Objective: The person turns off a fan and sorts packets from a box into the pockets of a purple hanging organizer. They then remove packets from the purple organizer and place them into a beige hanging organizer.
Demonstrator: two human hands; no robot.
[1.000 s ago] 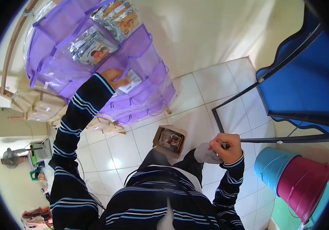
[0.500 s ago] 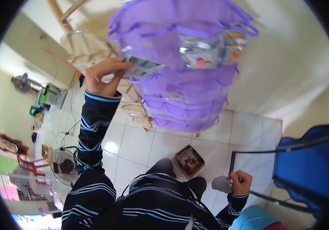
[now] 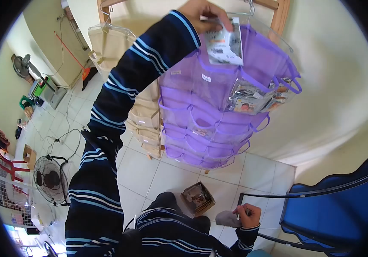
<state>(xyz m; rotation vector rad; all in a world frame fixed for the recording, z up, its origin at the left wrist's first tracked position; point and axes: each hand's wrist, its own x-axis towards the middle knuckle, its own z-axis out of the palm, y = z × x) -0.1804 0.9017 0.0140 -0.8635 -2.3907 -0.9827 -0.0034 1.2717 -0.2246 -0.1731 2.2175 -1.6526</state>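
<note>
My left hand grips a white and grey printed packet by its upper edge, in front of the top of a purple hanging organizer. The organizer hangs from a metal hook and has rows of clear pockets. Several packets sit in its upper right pockets, and a small one shows in a pocket lower down. At the lower right, my right hand is closed around a grey item, which looks soft; its exact kind is unclear.
A cardboard box with small items stands on the tiled floor. Behind the purple organizer hangs a beige organizer on a wooden rack. A blue folding seat is at the right. A floor fan stands left.
My left hand has moved up and right with the packet, to the organizer's top. The view has shifted, and more of the hanger and rack shows. My right hand still holds the grey item.
</note>
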